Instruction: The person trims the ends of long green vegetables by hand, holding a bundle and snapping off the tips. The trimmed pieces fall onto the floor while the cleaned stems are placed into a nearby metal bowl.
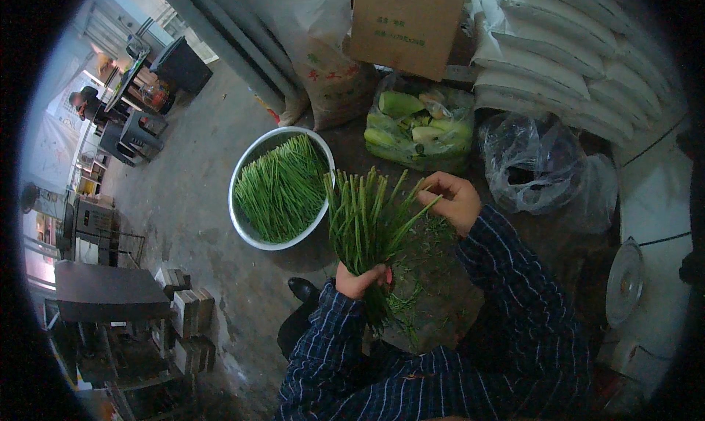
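Note:
My left hand (358,280) grips a thick bunch of green chive-like stalks (361,223) around its lower part. The cut ends fan out upward, and the thin dark ends hang below the fist. Something small and pink shows beside my left thumb. At the right side of the bunch, my right hand (454,199) pinches the end of one stalk (425,185) between thumb and fingers. Just left of the bunch, a round metal basin (232,206) on the floor holds many similar stalks (281,192) laid side by side.
Green trimmings (407,305) litter the floor beneath my hands. Ahead are a clear plastic bag of green vegetables (418,129), a woven sack (336,85) and a cardboard box (405,27). Rightward lie crumpled plastic bags (531,162) and stacked white sacks (545,63). A person (91,104) sits far left.

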Demonstrator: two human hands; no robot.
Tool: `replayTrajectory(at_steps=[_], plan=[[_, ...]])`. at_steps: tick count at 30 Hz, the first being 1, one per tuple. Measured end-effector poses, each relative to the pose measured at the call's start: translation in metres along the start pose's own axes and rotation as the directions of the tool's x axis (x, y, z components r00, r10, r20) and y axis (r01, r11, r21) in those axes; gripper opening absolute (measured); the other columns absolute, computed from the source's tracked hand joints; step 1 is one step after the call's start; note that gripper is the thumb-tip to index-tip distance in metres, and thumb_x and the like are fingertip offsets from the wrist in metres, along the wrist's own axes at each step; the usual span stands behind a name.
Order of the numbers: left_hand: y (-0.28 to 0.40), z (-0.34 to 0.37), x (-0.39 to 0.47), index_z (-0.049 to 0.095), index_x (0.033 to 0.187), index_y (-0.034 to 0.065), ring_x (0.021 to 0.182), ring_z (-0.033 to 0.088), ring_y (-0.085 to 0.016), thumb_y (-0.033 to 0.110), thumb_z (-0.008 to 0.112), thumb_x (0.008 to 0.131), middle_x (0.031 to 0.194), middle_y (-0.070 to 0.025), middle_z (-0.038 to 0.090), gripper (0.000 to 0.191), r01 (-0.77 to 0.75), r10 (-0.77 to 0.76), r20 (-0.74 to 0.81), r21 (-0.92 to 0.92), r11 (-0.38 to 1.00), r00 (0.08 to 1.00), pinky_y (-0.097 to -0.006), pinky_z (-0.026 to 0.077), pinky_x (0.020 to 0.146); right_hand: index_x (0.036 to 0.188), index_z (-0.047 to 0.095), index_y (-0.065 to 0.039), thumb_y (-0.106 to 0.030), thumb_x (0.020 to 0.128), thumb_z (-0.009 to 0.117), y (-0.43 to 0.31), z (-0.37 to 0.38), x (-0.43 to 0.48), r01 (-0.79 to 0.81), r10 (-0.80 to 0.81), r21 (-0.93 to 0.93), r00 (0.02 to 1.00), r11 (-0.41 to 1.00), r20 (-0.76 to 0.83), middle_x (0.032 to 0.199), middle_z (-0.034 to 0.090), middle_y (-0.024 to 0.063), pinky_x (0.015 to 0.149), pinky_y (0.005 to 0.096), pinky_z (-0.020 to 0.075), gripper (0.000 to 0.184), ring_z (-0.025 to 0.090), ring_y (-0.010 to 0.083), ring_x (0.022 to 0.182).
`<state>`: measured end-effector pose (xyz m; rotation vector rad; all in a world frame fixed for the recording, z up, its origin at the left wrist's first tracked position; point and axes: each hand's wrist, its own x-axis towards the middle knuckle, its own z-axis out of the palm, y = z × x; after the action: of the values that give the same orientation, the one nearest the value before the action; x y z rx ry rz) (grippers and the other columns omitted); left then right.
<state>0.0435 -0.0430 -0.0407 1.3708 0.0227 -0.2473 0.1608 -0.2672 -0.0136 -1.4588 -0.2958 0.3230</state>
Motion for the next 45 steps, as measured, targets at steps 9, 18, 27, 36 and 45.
replayTrajectory(at_steps=[9,18,27,36,45], plan=[[-0.004,0.000,0.000,0.050,0.105,-0.0039,0.054,0.053,-0.020,-0.005,0.057,0.074,0.070,-0.0128,0.058,0.032,0.060,-0.059,0.036,-0.037,0.997,0.998,-0.0316,0.042,0.049,0.088,0.056,-0.008,-0.009,0.082,0.056,0.002,0.012,-0.001,-0.168,0.195,0.672,0.980,0.721,0.036,0.073,0.051,-0.0001,0.059,0.0255,0.0395,0.005,0.047,0.0102,0.063],[-0.002,0.002,-0.002,0.052,0.102,-0.0045,0.054,0.053,-0.020,-0.003,0.058,0.074,0.067,-0.0127,0.058,0.028,0.066,-0.056,0.070,-0.156,0.986,0.996,-0.0315,0.042,0.050,0.089,0.055,-0.005,-0.010,0.088,0.051,0.006,0.009,-0.001,-0.119,0.124,0.848,0.990,0.517,0.063,0.078,0.048,0.0006,0.056,0.0265,0.0345,0.006,0.040,0.0094,0.061],[-0.009,-0.005,-0.002,0.052,0.100,-0.0039,0.053,0.052,-0.020,-0.002,0.059,0.074,0.067,-0.0133,0.057,0.027,0.021,-0.009,0.054,-0.217,0.976,0.998,-0.0315,0.040,0.047,0.088,0.057,-0.002,-0.014,0.089,0.054,-0.005,-0.028,0.001,-0.051,0.117,0.340,0.977,0.939,-0.176,0.068,0.050,0.0003,0.055,0.0240,0.0353,0.012,0.042,0.0077,0.060],[-0.008,-0.003,-0.002,0.052,0.101,-0.0039,0.054,0.053,-0.020,-0.003,0.058,0.075,0.070,-0.0125,0.058,0.027,0.046,-0.036,0.075,-0.128,0.991,0.996,-0.0313,0.041,0.048,0.086,0.062,-0.006,-0.020,0.081,0.064,-0.031,-0.018,0.003,0.185,-0.205,-0.206,0.975,0.961,-0.083,0.088,0.057,0.0021,0.064,0.0275,0.0428,0.015,0.052,0.0113,0.075],[-0.010,-0.002,-0.001,0.052,0.107,-0.0026,0.056,0.054,-0.018,-0.002,0.058,0.076,0.075,-0.0108,0.059,0.032,0.099,-0.095,0.117,-0.032,0.995,0.989,-0.0296,0.043,0.050,0.080,0.060,-0.005,-0.020,0.080,0.064,-0.017,-0.021,0.003,0.260,-0.315,-0.294,0.936,0.920,-0.157,0.075,0.055,0.0028,0.061,0.0271,0.0423,0.015,0.052,0.0126,0.067]])
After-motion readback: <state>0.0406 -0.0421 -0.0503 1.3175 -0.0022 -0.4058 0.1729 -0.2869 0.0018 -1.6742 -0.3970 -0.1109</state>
